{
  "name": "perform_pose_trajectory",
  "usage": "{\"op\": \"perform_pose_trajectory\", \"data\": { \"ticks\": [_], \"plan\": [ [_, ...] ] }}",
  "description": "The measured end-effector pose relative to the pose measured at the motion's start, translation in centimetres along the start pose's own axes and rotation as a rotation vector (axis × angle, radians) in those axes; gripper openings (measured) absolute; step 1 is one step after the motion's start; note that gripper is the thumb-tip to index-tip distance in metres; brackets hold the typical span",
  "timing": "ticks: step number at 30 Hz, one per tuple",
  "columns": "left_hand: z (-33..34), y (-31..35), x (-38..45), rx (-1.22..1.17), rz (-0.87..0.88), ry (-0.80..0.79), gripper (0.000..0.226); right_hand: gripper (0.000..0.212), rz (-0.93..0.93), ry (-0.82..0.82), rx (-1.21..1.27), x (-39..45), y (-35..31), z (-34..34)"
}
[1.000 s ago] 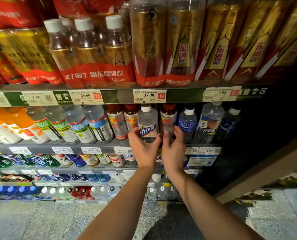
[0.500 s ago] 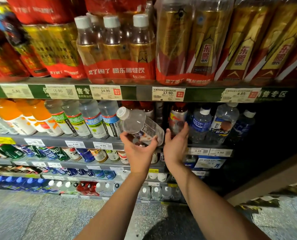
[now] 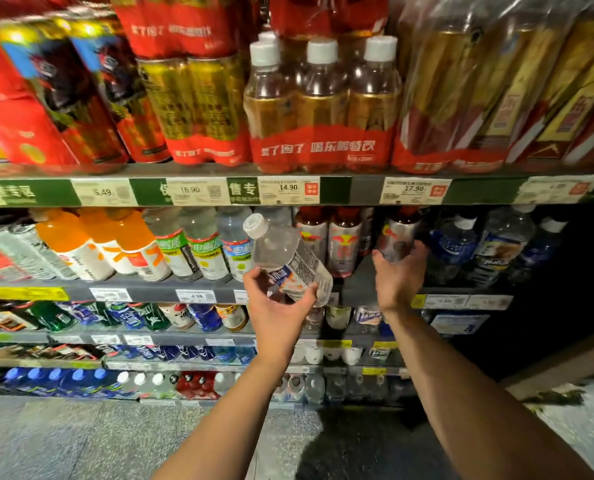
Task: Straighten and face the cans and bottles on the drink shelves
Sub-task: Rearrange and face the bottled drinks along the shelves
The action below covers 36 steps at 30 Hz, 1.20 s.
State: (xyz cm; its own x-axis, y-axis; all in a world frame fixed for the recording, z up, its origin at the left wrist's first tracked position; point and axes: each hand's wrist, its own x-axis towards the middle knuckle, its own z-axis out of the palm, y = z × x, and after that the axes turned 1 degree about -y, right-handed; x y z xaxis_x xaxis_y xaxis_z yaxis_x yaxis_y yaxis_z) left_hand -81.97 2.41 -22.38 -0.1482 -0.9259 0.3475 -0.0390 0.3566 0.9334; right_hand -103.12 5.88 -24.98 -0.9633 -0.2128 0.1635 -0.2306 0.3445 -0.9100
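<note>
My left hand (image 3: 277, 303) grips a clear white-capped water bottle (image 3: 286, 258) by its lower half, off the shelf and tilted with the cap up and to the left. My right hand (image 3: 397, 277) reaches to a red-capped bottle with a silver and red label (image 3: 397, 237) on the second shelf (image 3: 364, 282), fingers curled round its lower part. To the left of that bottle stand two more red-capped bottles (image 3: 344, 244). A bare strip of shelf lies between my hands.
Left on the same shelf stand green-labelled clear bottles (image 3: 202, 247) and orange bottles (image 3: 115, 244); dark blue-labelled bottles (image 3: 455, 244) stand right. Shrink-wrapped multipacks (image 3: 319, 105) fill the shelf above. Lower shelves hold cans and small bottles. Price tags line the shelf edges. Speckled floor below.
My left hand lifted the clear bottle off the shelf and tilted it leftwards. My right hand moved right and up onto the red-capped bottle. The view shifted to the left.
</note>
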Motion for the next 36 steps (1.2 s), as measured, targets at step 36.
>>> {"op": "perform_pose_trajectory", "data": {
  "ticks": [36],
  "plan": [
    [14.4,2.9,-6.5,-0.007,-0.127,-0.119,0.069,0.03,-0.056,-0.328,0.33,0.3,6.1,-11.9]
  ]
}}
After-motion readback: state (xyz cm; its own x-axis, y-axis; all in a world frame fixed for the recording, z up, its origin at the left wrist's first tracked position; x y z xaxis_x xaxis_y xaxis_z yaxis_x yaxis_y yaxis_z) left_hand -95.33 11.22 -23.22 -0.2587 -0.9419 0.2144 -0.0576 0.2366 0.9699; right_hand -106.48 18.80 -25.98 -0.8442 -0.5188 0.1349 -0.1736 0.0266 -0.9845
